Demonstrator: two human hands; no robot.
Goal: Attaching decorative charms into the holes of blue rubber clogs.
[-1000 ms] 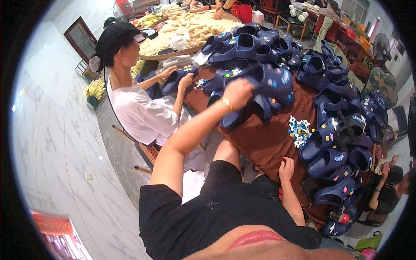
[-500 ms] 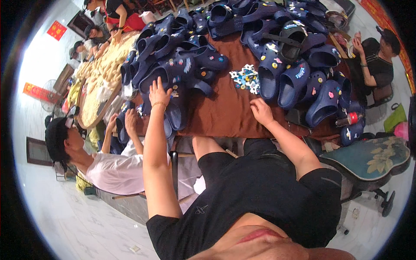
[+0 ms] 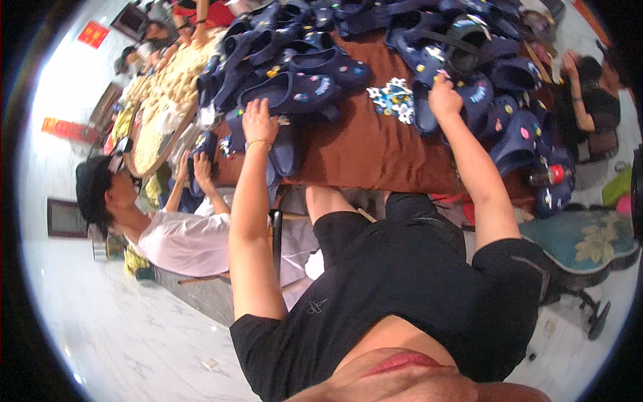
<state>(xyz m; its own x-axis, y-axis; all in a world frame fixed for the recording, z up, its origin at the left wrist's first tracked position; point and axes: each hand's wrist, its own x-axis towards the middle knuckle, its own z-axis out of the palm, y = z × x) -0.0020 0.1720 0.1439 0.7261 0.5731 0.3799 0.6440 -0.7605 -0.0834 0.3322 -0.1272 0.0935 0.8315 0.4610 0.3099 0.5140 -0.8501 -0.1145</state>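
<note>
My left hand (image 3: 259, 122) lies with outstretched fingers against the near side of a pile of navy clogs (image 3: 288, 90) dotted with small coloured charms. At the right-hand pile, my right hand (image 3: 445, 99) has its fingers closed on the charm-covered upper of a navy clog (image 3: 426, 115), whose open heel points toward me. Part of that upper is hidden behind the fingers. A loose heap of white, blue and yellow flower charms (image 3: 392, 100) sits just left of this clog on the brown cloth (image 3: 365, 157).
A black clog (image 3: 463, 50) lies among the navy ones on the right. Near the right edge rests a bottle (image 3: 549, 175). Close on my left, a co-worker in a pale shirt (image 3: 181, 241) handles a clog. Beyond is a tray heaped with pale pieces (image 3: 171, 80); an office chair (image 3: 583, 238) stands right.
My right hand has moved forward and right from the cloth's near part to the clog. A clog under my left hand now lies farther forward and sideways, with my fingers at its near side.
</note>
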